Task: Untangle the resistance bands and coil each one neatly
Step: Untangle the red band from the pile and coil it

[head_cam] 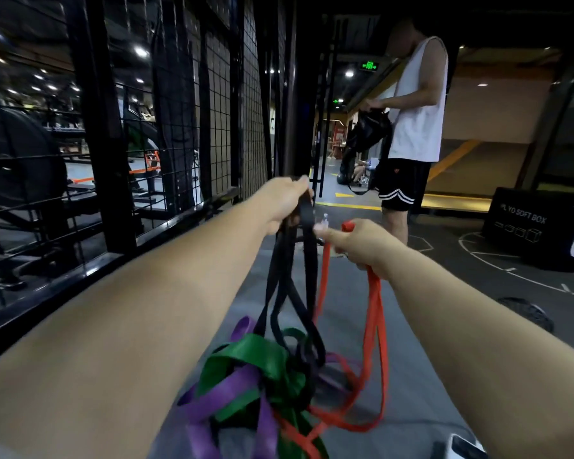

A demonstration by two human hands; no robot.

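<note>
Both my arms are stretched forward and raised. My left hand (287, 202) grips the top of a black resistance band (307, 276), whose strands hang down from it. Just to the right and slightly lower, my right hand (355, 245) grips an orange-red band (373, 323) that loops down to the floor. Both bands run into a tangled bunch below, where a green band (256, 356) and a purple band (226, 392) are knotted with them. The bunch looks blurred.
A black wire-mesh cage wall (186, 127) runs along my left. A person in a white sleeveless top (415, 104) stands ahead holding dark bands. A black plyo soft box (537, 233) stands at right. A dark round plate (527, 313) lies on the grey floor.
</note>
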